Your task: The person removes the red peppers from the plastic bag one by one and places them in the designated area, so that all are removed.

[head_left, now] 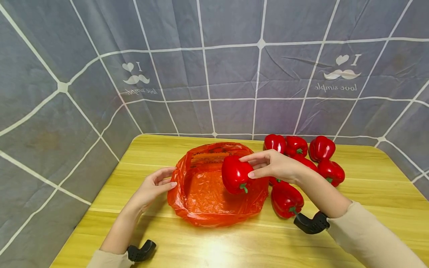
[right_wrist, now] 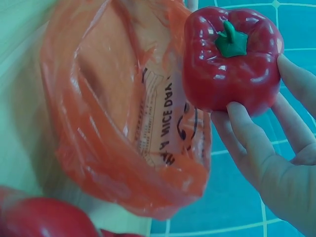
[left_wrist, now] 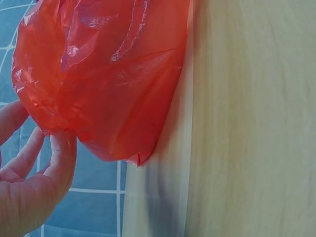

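My right hand [head_left: 273,163] grips a red bell pepper [head_left: 234,175] with a green stem, thumb on one side and fingers on the other. The pepper hangs over the mouth of an orange-red plastic bag [head_left: 214,219], which stands with its mouth spread wide. In the right wrist view the pepper [right_wrist: 232,74] shows its stem end, beside the bag's printed inner wall [right_wrist: 163,113]. At the bag's left side my left hand [head_left: 152,188] holds the plastic by its edge. The left wrist view shows its fingers [left_wrist: 61,158] against the gathered plastic [left_wrist: 113,89].
Several more red bell peppers [head_left: 321,149] lie in a group right of the bag, partly covered by my right hand and forearm. One pepper [head_left: 286,200] lies close by the bag's right side. The wooden table [head_left: 214,249] meets a grey checked cloth [head_left: 231,74] behind.
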`<state>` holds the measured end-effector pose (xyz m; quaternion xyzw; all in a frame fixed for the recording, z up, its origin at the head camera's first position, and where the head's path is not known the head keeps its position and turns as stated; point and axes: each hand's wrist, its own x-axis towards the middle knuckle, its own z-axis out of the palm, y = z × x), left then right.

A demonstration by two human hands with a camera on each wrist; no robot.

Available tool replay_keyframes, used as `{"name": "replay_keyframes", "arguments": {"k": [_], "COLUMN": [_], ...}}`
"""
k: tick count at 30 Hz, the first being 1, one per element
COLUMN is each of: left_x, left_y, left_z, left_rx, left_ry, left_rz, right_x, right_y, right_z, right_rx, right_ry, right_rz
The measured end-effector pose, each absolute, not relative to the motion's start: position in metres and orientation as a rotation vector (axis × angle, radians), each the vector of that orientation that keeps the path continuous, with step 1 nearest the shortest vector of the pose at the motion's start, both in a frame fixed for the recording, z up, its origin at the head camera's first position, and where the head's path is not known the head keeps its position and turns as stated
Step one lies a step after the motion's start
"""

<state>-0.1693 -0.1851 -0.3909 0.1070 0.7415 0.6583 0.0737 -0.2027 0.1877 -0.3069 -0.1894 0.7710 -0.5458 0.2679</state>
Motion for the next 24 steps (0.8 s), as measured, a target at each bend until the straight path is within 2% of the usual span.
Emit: {"name": "replay_keyframes", "arguments": {"k": [13, 24], "left_x": [-0.169, -0.169], "left_y": [-0.185, -0.186], "left_z": [-0.39, -0.389], "left_rx": [0.296, 0.275], "left_ry": [2.231, 2.24], "left_rz": [1.975, 1.975], "right_x": [-0.193, -0.182], "right_y": [0.222, 0.247], "right_z": [-0.303, -0.303], "right_rx": [-0.564, -0.498], "right_ry": [2.125, 2.162], "right_rz": [-1.474, -1.494]}}
